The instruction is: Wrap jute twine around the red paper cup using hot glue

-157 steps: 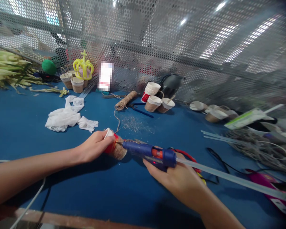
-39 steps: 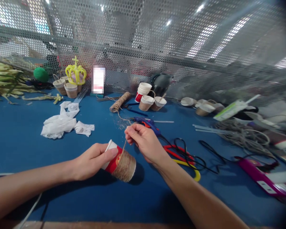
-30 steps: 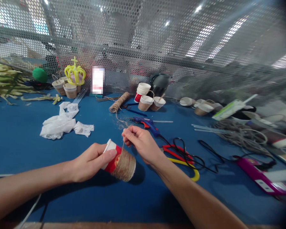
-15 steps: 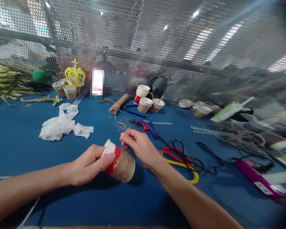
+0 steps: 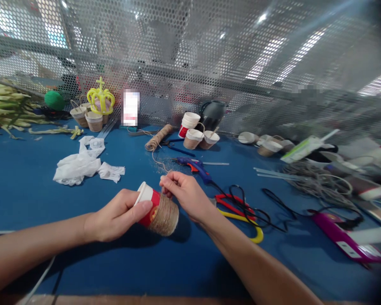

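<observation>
My left hand [image 5: 122, 214] grips a red and white paper cup [image 5: 148, 195] near its rim, tilted with the mouth to the left. Brown twine [image 5: 165, 217] is wound round the base end of the cup. Pinched in the fingers of my right hand [image 5: 184, 192] is the strand of twine, close above the cup. That strand runs back over the table to a twine roll [image 5: 158, 137]. Beyond my right hand lies a blue glue gun [image 5: 195, 166] with a glue stick in its back.
Scissors [image 5: 258, 233] with red and yellow handles lie right of my right hand under a black cable. A purple power strip [image 5: 346, 241] is at the right. White tissue [image 5: 78, 167], twine-covered cups [image 5: 193, 139] and a yellow crown [image 5: 100, 99] stand or lie farther back.
The cup and my left hand have shifted very slightly up and to the left. My right hand keeps its pinch on the twine in nearly the same place.
</observation>
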`<act>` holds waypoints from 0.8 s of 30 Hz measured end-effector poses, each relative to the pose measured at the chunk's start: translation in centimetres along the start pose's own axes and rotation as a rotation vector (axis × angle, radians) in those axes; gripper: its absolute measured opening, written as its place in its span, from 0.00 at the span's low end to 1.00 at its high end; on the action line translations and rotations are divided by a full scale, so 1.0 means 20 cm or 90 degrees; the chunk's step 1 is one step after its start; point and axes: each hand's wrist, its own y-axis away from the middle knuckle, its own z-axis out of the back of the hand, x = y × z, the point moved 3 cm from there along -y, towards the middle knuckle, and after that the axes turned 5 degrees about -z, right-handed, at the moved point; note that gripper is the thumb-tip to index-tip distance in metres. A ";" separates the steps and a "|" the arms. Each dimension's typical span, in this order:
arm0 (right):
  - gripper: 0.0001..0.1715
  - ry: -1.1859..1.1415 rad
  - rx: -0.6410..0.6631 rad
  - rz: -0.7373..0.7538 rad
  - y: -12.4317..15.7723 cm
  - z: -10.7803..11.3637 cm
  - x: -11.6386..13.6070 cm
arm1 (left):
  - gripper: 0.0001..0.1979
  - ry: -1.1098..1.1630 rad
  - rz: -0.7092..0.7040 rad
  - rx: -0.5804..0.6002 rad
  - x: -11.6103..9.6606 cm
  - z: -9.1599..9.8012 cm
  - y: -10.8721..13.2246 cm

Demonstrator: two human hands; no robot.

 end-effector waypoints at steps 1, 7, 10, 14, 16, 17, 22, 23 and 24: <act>0.11 0.012 -0.001 -0.001 -0.01 0.00 0.00 | 0.17 0.048 0.030 -0.021 0.01 0.00 0.00; 0.19 0.120 -0.028 0.003 -0.07 0.03 -0.04 | 0.13 0.412 0.281 -0.312 0.05 0.00 -0.04; 0.19 0.093 -0.065 0.038 -0.06 0.04 -0.03 | 0.10 0.483 0.309 -0.395 0.06 0.02 -0.06; 0.16 0.170 -0.107 0.204 0.02 0.00 0.03 | 0.12 0.547 0.304 -0.420 0.06 0.04 -0.08; 0.19 0.253 -0.116 0.276 0.05 -0.03 0.04 | 0.11 0.560 0.303 -0.425 0.07 0.05 -0.08; 0.21 0.286 -0.122 0.298 0.06 -0.04 0.04 | 0.11 0.564 0.301 -0.429 0.07 0.05 -0.08; 0.22 0.332 -0.159 0.302 0.07 -0.07 0.03 | 0.10 0.577 0.300 -0.421 0.06 0.05 -0.08; 0.24 0.332 -0.166 0.299 0.07 -0.07 0.02 | 0.10 0.577 0.301 -0.422 0.06 0.05 -0.08; 0.25 0.330 -0.174 0.297 0.07 -0.07 0.02 | 0.10 0.577 0.303 -0.422 0.06 0.05 -0.08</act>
